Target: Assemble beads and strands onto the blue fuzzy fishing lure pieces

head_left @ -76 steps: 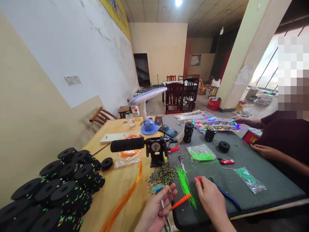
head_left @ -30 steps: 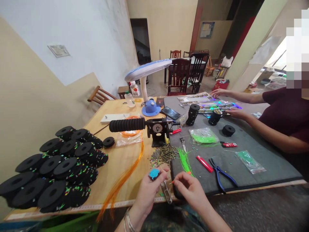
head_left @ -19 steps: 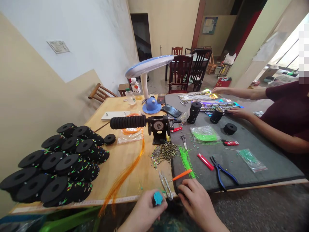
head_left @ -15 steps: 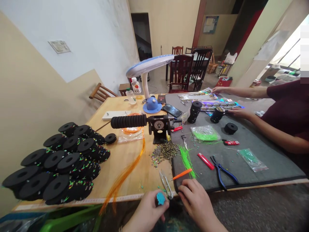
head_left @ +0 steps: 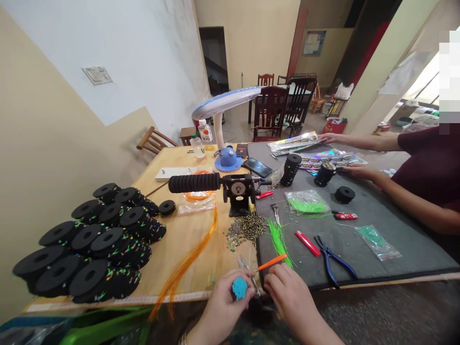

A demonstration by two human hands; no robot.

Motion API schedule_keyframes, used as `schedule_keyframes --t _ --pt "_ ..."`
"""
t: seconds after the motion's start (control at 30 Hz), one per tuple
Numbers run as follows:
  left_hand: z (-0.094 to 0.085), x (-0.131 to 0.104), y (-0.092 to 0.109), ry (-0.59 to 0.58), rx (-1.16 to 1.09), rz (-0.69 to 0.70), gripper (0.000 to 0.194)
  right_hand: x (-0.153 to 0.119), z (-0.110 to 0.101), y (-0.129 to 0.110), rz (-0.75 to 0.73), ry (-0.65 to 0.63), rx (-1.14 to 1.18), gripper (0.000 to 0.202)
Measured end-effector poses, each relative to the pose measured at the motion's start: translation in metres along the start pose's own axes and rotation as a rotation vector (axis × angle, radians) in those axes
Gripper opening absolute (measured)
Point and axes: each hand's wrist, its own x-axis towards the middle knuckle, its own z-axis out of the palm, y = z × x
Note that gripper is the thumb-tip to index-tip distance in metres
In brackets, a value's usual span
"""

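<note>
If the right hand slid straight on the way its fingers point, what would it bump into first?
Most likely the slim orange pen-like tool, lying just beyond the fingertips of the right hand. How high the hand sits above it is unclear, so it might pass over.

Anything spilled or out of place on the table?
Long orange fibre strands trail over the wooden table's near edge and could snag. Teal beads lie loose on the grey mat outside the clear plastic bag, possibly spilled.
</note>
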Motion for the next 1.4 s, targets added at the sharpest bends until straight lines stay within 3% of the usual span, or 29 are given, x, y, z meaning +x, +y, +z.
schedule_keyframes --t 0.17,0.27,0.37,0.47,0.57,0.67,1.03,1.4 --pt "0.005 0.011 0.004 -0.11 0.03 -0.03 0.025 0.02 -0.021 -0.004 -0.136 0.07 0.038 0.024" --pt "0.007 0.016 0.007 -0.075 -0.083 -0.079 0.032 0.028 -0.027 0.001 -0.113 0.103 0.07 0.019" --pt "0.006 0.019 0.008 0.058 -0.234 -0.113 0.037 0.029 -0.023 0.009 0.07 0.236 0.208 0.014" --pt "0.005 0.022 0.004 0.177 -0.386 -0.164 0.042 0.027 -0.009 0.012 0.412 0.339 0.507 0.02" --pt "0.007 0.024 -0.002 0.239 -0.466 -0.17 0.046 0.028 0.009 0.006 0.688 0.279 0.864 0.039" --pt "0.01 0.026 -0.006 0.26 -0.484 -0.138 0.046 0.036 0.021 -0.004 0.808 0.177 1.126 0.053" --pt "0.01 0.026 -0.012 0.232 -0.502 -0.122 0.051 0.059 0.027 -0.024 0.863 0.131 1.501 0.042" --pt "0.007 0.028 -0.019 0.17 -0.46 -0.16 0.056 0.063 0.028 -0.028 0.858 0.091 1.51 0.047"
